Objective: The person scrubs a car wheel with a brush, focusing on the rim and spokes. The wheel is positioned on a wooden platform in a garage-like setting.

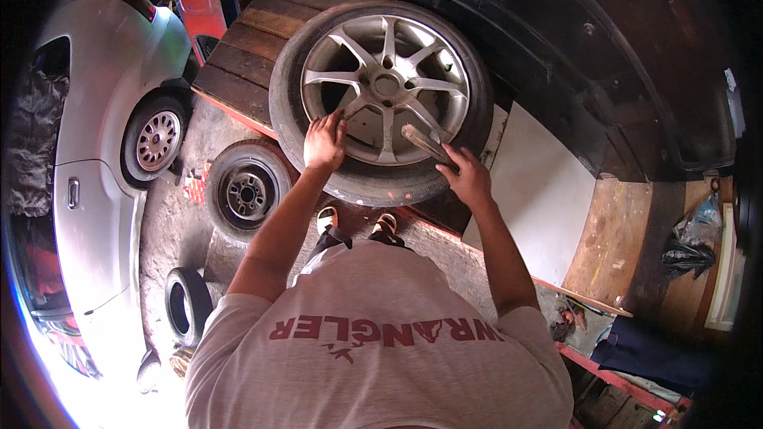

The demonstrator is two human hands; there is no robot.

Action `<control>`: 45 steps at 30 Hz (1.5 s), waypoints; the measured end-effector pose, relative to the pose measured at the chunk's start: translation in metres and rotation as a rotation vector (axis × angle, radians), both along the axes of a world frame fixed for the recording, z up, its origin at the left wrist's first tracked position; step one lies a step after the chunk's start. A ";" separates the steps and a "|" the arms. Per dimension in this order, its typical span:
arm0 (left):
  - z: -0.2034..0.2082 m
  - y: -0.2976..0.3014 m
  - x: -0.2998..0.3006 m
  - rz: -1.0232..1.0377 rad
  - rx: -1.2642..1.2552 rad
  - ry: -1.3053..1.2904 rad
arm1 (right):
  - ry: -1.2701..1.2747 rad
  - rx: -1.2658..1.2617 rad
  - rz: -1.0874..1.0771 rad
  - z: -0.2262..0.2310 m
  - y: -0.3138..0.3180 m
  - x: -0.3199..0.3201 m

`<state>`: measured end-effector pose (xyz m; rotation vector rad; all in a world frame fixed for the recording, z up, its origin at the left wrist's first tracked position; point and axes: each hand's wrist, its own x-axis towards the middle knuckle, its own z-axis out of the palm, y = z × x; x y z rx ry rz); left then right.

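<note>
A silver multi-spoke alloy wheel with a black tyre around it lies flat in front of me. My left hand is over the near left part of the rim, its fingers bent together; a small dark bit shows at the fingertips, too small to name. On the near right side, my right hand is closed around a short brown wooden-looking tool. The tool's flat end points up and left over the rim, beside a spoke. Whether it touches the metal I cannot tell.
The wheel rests on a bench of wooden planks. To the left are a black steel wheel with tyre, a loose tyre and a silver car. A dark vehicle panel and a white board stand at right.
</note>
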<state>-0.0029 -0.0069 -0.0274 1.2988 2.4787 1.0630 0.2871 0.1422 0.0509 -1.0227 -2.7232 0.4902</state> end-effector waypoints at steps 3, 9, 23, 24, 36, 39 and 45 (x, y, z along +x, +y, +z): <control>-0.001 -0.002 -0.004 -0.016 0.012 0.016 | -0.099 -0.117 0.090 0.014 0.014 -0.001; -0.001 -0.002 -0.008 -0.052 0.072 0.068 | -0.147 0.116 0.316 0.013 0.016 -0.020; -0.003 -0.006 -0.006 -0.052 0.073 0.092 | -0.074 -0.025 0.391 0.005 0.021 -0.024; -0.003 -0.008 -0.007 -0.049 0.060 0.088 | -0.045 -0.063 0.381 0.005 0.023 -0.026; 0.003 -0.007 -0.004 -0.030 0.029 0.095 | -0.037 0.065 0.496 0.002 0.022 -0.025; 0.004 -0.009 -0.005 -0.036 0.054 0.068 | -0.031 0.015 0.511 0.007 0.018 -0.033; -0.007 -0.010 -0.006 -0.019 0.094 0.109 | -0.094 0.024 0.412 0.003 0.053 0.006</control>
